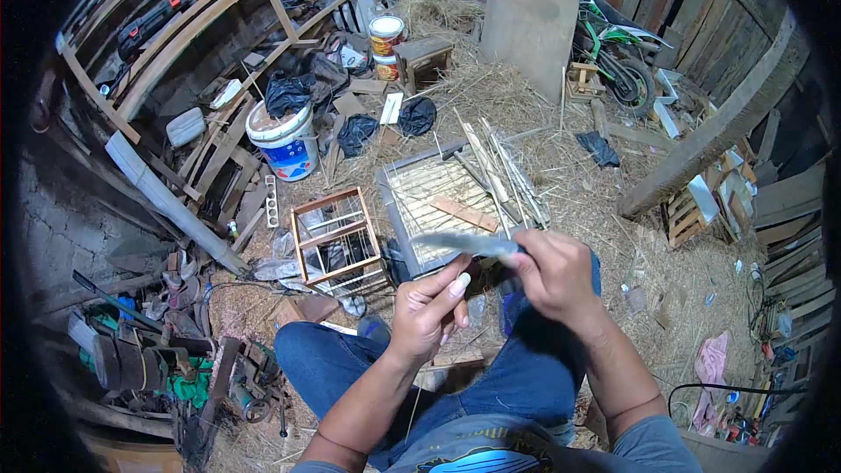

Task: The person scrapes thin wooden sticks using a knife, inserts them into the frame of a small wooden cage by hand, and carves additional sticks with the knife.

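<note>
My right hand [556,276] is wrapped round the handle of a knife [451,243]. The blade points left, slightly blurred, just above the fingers of my left hand [429,307]. My left hand is closed with the thumb and forefinger together; what they hold, if anything, is too small to make out. Both hands are above my lap. Beyond them, a slatted panel with a dark frame [392,215] lies on the ground. Thin wooden strips [491,166] and a short flat piece of wood [464,213] rest on it.
A small open wooden frame [337,236] stands left of the panel. Behind it are a white and blue bucket [289,149] and stacked paint tins [385,39]. A slanting post [714,127] rises at right, near a motorbike [622,66]. Straw covers the ground.
</note>
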`<state>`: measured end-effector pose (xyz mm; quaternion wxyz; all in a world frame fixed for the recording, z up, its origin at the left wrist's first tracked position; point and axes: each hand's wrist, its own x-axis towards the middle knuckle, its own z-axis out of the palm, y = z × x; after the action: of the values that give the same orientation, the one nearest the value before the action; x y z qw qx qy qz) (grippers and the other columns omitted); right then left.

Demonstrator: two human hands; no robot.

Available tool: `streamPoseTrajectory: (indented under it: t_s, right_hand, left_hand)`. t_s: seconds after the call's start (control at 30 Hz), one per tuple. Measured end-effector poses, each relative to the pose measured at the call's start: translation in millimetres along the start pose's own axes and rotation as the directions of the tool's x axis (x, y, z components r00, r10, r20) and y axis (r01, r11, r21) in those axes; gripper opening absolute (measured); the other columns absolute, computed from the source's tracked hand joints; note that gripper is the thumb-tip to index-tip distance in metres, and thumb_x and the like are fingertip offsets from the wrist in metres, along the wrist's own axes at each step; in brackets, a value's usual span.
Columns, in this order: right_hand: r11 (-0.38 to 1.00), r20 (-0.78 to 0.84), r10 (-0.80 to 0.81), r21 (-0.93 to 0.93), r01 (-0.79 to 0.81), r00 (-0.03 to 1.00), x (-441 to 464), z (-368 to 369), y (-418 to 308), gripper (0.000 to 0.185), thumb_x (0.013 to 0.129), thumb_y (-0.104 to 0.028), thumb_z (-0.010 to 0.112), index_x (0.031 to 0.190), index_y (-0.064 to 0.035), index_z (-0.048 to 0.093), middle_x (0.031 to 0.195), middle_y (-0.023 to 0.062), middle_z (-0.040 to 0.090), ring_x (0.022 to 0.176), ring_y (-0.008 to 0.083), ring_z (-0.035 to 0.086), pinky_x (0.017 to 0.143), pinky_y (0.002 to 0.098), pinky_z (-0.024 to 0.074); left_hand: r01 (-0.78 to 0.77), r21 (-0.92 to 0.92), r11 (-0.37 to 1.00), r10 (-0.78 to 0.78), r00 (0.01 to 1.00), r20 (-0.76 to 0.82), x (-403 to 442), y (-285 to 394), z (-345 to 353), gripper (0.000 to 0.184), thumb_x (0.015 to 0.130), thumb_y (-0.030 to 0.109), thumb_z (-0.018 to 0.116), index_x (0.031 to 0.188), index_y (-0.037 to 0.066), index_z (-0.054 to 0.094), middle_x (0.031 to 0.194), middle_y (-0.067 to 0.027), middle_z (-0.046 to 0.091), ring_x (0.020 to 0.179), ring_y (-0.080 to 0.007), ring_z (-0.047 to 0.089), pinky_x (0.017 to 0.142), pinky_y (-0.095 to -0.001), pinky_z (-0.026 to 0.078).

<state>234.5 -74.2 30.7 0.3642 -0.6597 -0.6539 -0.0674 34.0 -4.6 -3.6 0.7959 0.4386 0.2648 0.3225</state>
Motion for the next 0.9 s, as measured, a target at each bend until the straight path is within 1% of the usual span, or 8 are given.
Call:
streamPoseTrajectory:
  t_s: [0.07,0.1,0.33,0.4,0.47,0.57,0.7,0.9]
  right_hand:
    - [0.995,0.005,-0.082,0.064,0.081,0.997,-0.8,1.9,-15.1,0.019,0.088,-0.028,0.069,0.088,-0.0099,0.064,0.071,0.0070,0.063,0.062,0.0275,0.062,0.054,0.0387,0.0482]
    - [0.995,0.037,-0.079,0.068,0.076,0.996,-2.0,3.1,-17.3,0.018,0.087,-0.027,0.070,0.088,-0.0099,0.064,0.072,0.0070,0.064,0.062,0.0276,0.062,0.054,0.0385,0.0483]
    - [0.996,0.032,-0.059,0.073,0.056,0.998,1.5,1.3,-13.9,0.018,0.085,-0.024,0.071,0.088,-0.0088,0.063,0.075,0.0086,0.066,0.064,0.0301,0.062,0.055,0.0399,0.0484]
    - [0.998,0.013,-0.008,0.066,0.007,1.000,0.8,1.4,-3.9,0.019,0.087,-0.025,0.071,0.089,-0.0082,0.063,0.073,0.0087,0.065,0.062,0.0269,0.062,0.055,0.0381,0.0481]
    - [0.997,-0.006,0.037,0.063,-0.036,0.999,3.9,0.9,-3.0,0.019,0.089,-0.026,0.070,0.091,-0.0077,0.064,0.072,0.0088,0.063,0.060,0.0237,0.063,0.055,0.0363,0.0479]
    - [0.644,0.226,0.389,0.626,-0.439,0.893,12.8,-2.1,-21.3,0.020,0.094,-0.021,0.071,0.091,-0.0026,0.065,0.075,-0.0065,0.054,0.069,0.0014,0.046,0.057,0.0209,0.0370]
    - [0.478,0.248,0.383,0.772,-0.420,0.890,30.8,8.2,-15.2,0.015,0.096,-0.016,0.070,0.088,-0.0035,0.064,0.076,-0.0069,0.056,0.068,0.0012,0.048,0.060,0.0195,0.0378]
    - [0.326,0.310,0.336,0.848,-0.419,0.889,40.1,13.3,-12.1,0.013,0.097,-0.016,0.068,0.090,-0.0050,0.065,0.078,-0.0066,0.059,0.069,0.0004,0.049,0.059,0.0192,0.0367]
  left_hand:
    - [-0.057,-0.109,0.992,0.067,0.993,0.094,-0.6,-3.2,1.2,0.037,0.098,0.005,0.060,0.135,0.001,0.059,0.097,-0.0092,0.071,0.055,-0.0069,0.057,0.040,-0.0193,0.037]
    - [-0.081,-0.085,0.993,0.089,0.992,0.094,-0.2,-5.1,2.5,0.038,0.098,0.004,0.060,0.136,-0.001,0.058,0.098,-0.0092,0.071,0.058,-0.0074,0.059,0.041,-0.0188,0.039]
    - [0.061,-0.153,0.986,-0.043,0.992,0.118,-1.0,3.5,2.0,0.037,0.098,0.006,0.061,0.135,-0.001,0.058,0.098,-0.0088,0.071,0.058,-0.0063,0.060,0.039,-0.0176,0.036]
    - [0.036,-0.085,0.996,-0.035,0.999,0.003,0.4,6.6,7.1,0.033,0.098,0.007,0.060,0.130,0.001,0.062,0.067,-0.0097,0.067,0.038,-0.0077,0.046,0.036,-0.0189,0.033]
    - [0.040,-0.092,0.995,-0.036,0.999,0.041,2.9,4.6,3.0,0.033,0.098,0.006,0.060,0.130,0.003,0.063,0.068,-0.0091,0.068,0.042,-0.0078,0.052,0.037,-0.0190,0.034]
    - [-0.014,0.036,0.999,0.011,0.997,0.070,2.2,-0.9,4.3,0.032,0.097,0.005,0.062,0.129,0.004,0.065,0.076,-0.0077,0.071,0.055,-0.0079,0.063,0.039,-0.0193,0.035]
    - [-0.107,0.130,0.986,0.102,0.994,0.043,2.6,-0.7,12.7,0.031,0.099,0.008,0.060,0.130,0.004,0.064,0.075,-0.0088,0.069,0.050,-0.0074,0.058,0.040,-0.0194,0.034]
    - [0.038,-0.023,0.999,-0.035,0.992,0.122,5.6,7.1,2.4,0.031,0.102,0.012,0.056,0.132,0.004,0.063,0.069,-0.0093,0.065,0.043,-0.0069,0.043,0.040,-0.0196,0.034]
